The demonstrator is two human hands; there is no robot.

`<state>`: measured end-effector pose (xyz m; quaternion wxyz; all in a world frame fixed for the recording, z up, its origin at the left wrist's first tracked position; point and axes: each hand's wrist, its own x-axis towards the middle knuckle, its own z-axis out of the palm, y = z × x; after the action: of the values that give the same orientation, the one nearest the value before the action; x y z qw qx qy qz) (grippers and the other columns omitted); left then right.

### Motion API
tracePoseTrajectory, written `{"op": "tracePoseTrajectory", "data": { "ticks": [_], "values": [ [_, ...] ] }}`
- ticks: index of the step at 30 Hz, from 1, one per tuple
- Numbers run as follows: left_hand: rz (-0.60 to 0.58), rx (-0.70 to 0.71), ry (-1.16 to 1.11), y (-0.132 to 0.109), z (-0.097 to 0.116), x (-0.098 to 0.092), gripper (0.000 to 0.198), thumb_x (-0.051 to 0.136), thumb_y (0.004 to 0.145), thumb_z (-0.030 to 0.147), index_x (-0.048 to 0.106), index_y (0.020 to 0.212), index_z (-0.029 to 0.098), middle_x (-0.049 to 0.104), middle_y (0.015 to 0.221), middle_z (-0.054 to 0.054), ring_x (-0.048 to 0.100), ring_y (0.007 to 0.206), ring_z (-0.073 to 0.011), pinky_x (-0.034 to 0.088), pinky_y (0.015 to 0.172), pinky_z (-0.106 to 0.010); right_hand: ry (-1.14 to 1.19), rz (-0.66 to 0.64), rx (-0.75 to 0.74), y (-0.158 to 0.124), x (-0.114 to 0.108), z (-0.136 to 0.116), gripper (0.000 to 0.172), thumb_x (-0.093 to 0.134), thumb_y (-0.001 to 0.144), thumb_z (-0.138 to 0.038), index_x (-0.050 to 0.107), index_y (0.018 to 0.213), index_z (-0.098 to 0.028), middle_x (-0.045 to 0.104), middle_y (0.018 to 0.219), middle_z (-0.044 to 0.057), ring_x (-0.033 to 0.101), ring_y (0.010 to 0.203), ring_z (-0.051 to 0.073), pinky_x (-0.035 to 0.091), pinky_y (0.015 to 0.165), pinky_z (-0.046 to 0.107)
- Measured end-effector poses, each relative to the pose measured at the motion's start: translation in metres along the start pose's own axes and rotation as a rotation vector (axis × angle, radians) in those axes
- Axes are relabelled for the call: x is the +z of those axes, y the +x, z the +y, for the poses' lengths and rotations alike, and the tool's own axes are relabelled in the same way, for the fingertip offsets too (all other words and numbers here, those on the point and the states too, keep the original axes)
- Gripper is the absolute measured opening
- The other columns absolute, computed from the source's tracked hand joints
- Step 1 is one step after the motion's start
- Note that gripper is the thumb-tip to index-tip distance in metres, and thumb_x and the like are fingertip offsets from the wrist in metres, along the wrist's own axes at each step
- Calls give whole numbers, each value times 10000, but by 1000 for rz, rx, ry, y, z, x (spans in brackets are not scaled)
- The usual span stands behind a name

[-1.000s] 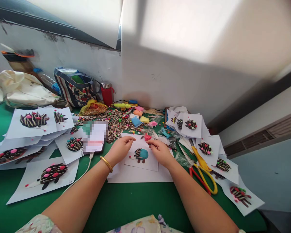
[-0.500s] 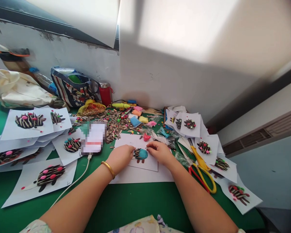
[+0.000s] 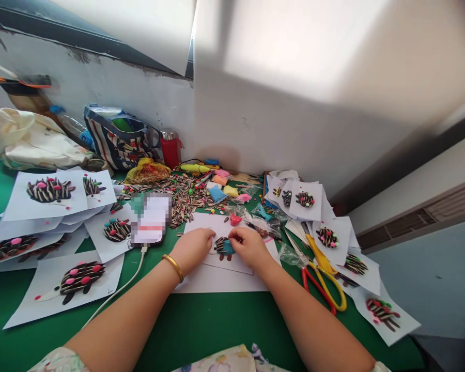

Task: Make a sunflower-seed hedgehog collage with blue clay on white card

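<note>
On white paper (image 3: 240, 266) lies a small hedgehog figure with a blue clay body (image 3: 227, 247), striped seeds on its left part and two brown feet below. My right hand (image 3: 250, 248) is over the body's right edge, fingertips pinched together; whatever they hold is too small to make out. My left hand (image 3: 191, 250), with a gold bangle at the wrist, rests on the paper just left of the figure, thumb and forefinger closed near its head. Any object between those fingers is hidden.
Sunflower seeds (image 3: 186, 194) and coloured clay lumps (image 3: 217, 194) lie behind the paper. A phone (image 3: 151, 222) with a cable stands left. Scissors (image 3: 321, 279) lie right. Finished hedgehog sheets (image 3: 46, 194) are piled at left, others (image 3: 327, 237) at right.
My right hand has moved left, onto the blue body. More seeds show on the body. My left hand has hardly moved.
</note>
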<state>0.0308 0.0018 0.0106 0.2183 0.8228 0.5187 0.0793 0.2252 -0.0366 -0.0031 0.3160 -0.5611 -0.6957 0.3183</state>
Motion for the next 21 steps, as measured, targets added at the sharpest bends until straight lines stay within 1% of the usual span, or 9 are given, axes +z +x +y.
{"op": "tracePoseTrajectory", "data": {
  "ticks": [3,5,11,16,21],
  "values": [
    [5,7,-3,0,-1,1,403,383,893,201,684,1161,189,719,1127,-113,669,1026,-248,494,891,-334,-155,70,-48,2,-1,-1,165,515,794,-105,637,771,-214,682,738,-10,635,722,154,450,688,254],
    [9,10,-3,0,-1,2,402,381,895,200,684,1158,187,719,1129,-113,667,1037,-246,491,901,-334,-204,99,-55,3,-1,-1,155,534,776,-103,644,759,-209,683,786,1,623,766,159,443,701,255],
    [5,21,6,1,-2,2,398,388,895,195,684,1161,194,721,1125,-108,668,1032,-243,490,891,-326,-132,44,-51,3,3,-1,198,500,802,-71,644,815,-207,664,743,-19,619,675,130,447,681,241],
    [-4,20,0,-1,-2,1,391,407,884,198,695,1148,219,726,1116,-97,669,1036,-243,489,888,-323,-220,47,-93,5,2,-3,202,514,818,-83,668,815,-214,680,810,2,614,750,150,439,729,261],
    [-31,24,4,-2,0,-1,394,424,865,184,708,1135,227,730,1105,-101,666,1043,-246,488,887,-319,-285,10,-106,7,1,-7,221,508,836,-82,685,815,-214,667,775,7,591,743,156,428,733,266]
  ]
}}
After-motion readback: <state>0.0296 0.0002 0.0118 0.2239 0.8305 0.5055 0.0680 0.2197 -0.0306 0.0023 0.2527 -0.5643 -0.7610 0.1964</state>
